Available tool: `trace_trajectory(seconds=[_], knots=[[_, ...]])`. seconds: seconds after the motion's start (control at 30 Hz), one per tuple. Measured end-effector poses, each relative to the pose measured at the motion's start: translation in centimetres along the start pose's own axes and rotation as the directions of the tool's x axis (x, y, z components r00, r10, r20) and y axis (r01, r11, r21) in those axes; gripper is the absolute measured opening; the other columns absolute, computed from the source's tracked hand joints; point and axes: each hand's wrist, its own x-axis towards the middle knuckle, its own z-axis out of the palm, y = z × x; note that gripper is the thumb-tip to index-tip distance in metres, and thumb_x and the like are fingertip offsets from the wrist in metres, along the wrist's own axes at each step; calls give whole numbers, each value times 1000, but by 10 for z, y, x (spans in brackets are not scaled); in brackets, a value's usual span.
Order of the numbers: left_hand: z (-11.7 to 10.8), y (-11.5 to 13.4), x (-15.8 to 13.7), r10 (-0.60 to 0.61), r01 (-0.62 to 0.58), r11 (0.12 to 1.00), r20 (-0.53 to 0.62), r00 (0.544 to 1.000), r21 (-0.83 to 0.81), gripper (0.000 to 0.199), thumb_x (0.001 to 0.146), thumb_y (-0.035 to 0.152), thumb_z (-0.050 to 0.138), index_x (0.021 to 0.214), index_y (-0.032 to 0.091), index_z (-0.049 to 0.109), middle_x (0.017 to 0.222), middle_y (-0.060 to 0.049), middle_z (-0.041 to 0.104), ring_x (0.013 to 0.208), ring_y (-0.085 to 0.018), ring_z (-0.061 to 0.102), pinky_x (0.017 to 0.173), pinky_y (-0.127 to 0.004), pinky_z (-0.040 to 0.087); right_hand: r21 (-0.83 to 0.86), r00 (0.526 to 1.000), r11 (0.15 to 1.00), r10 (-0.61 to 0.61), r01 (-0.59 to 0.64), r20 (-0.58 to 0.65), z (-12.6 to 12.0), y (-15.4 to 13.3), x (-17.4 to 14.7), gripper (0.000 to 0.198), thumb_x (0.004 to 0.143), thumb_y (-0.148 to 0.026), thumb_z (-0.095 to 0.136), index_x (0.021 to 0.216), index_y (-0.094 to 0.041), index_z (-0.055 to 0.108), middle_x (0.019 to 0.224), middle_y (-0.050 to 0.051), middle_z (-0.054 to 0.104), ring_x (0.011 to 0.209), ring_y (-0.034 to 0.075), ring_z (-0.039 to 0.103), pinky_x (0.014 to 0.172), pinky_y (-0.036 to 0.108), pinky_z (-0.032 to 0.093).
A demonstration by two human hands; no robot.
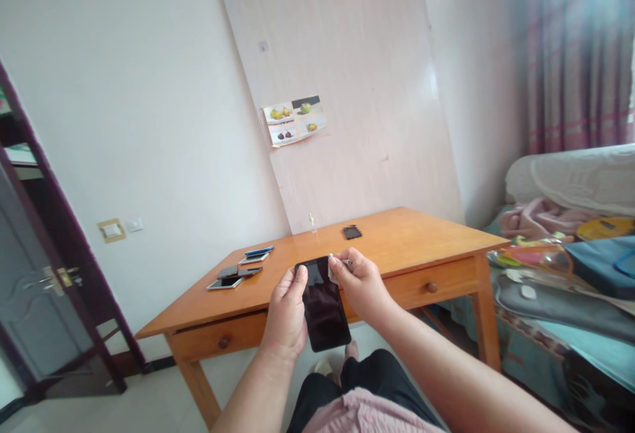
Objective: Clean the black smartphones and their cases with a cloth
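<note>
A black smartphone [325, 311] is held upright and slightly tilted in front of me, its dark screen facing me. My left hand [288, 317] grips its left side, with the thumb on the upper left edge and the other fingers hidden behind. At the upper right corner, my right hand [361, 281] is closed in a pinch on a small whitish cloth or tissue [332, 270]. This piece touches or nearly touches the phone's edge; its exact kind is hard to tell.
Behind the phone stands a wooden table [397, 244] with drawers. Flat devices [228, 279] lie at its left, a small dark object [352, 231] and a small clear bottle [312, 223] at the back. A bed [585, 340] piled with things is at right, a door [44, 287] at left.
</note>
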Motion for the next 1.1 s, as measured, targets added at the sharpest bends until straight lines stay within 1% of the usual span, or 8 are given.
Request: trace_trajectory(seconds=[0.23,0.4,0.47,0.7,0.87,0.93,1.0,1.1], knots=[[-9,8,13,44,-62,996,-245,969,-67,32,71,35,80,93,15,68,93,-4,74,95,-19,68,98,-35,47,-94,994,995,29,-20,103,5,15,-40,29,90,-47,52,77,-21,54,62,-1,59,57,13,52,56,24,40],[-8,0,6,-38,37,999,-25,999,-30,33,79,37,73,103,15,67,103,-9,73,103,-22,67,96,-38,49,-110,1000,994,-27,28,11,0,2,-7,31,88,-49,54,76,-21,56,63,0,60,59,14,53,59,25,42],[-6,-2,4,-49,49,999,16,999,-22,33,80,36,72,106,16,67,105,-9,73,103,-22,67,95,-38,49,-110,999,993,-36,34,-14,-3,-2,2,32,87,-50,54,75,-20,56,62,-1,58,58,14,52,58,25,41],[-5,9,12,-12,-4,994,-141,990,-110,26,76,33,76,93,15,68,89,-5,74,90,-20,70,93,-37,51,-135,993,991,17,-1,121,-3,6,-33,30,90,-45,52,73,-21,54,60,-2,58,55,12,51,55,24,38],[0,4,5,-91,92,994,21,996,-52,34,79,37,73,105,16,68,98,-8,74,96,-23,70,94,-40,50,-184,999,982,-43,47,27,-9,-6,-3,30,89,-46,53,73,-21,54,60,-2,56,57,13,51,57,25,38],[2,3,5,-105,107,993,41,994,-52,35,78,37,73,105,16,68,98,-9,75,96,-23,70,94,-40,50,-176,999,983,-48,49,8,-10,-9,4,31,89,-47,54,73,-21,54,60,-2,56,57,13,50,56,24,38],[1,5,9,-79,79,993,0,997,-83,32,77,37,75,101,16,69,95,-8,75,94,-22,70,93,-39,51,-165,998,985,-35,41,42,-8,-7,-3,30,89,-46,53,74,-21,53,61,-2,57,58,13,51,57,24,38],[-5,10,18,-8,-9,992,-136,991,-123,26,75,32,77,92,15,70,91,-4,75,91,-18,70,94,-34,50,-165,991,986,20,3,134,-5,1,-27,28,91,-44,51,74,-21,53,61,-2,57,57,12,51,56,24,37]])
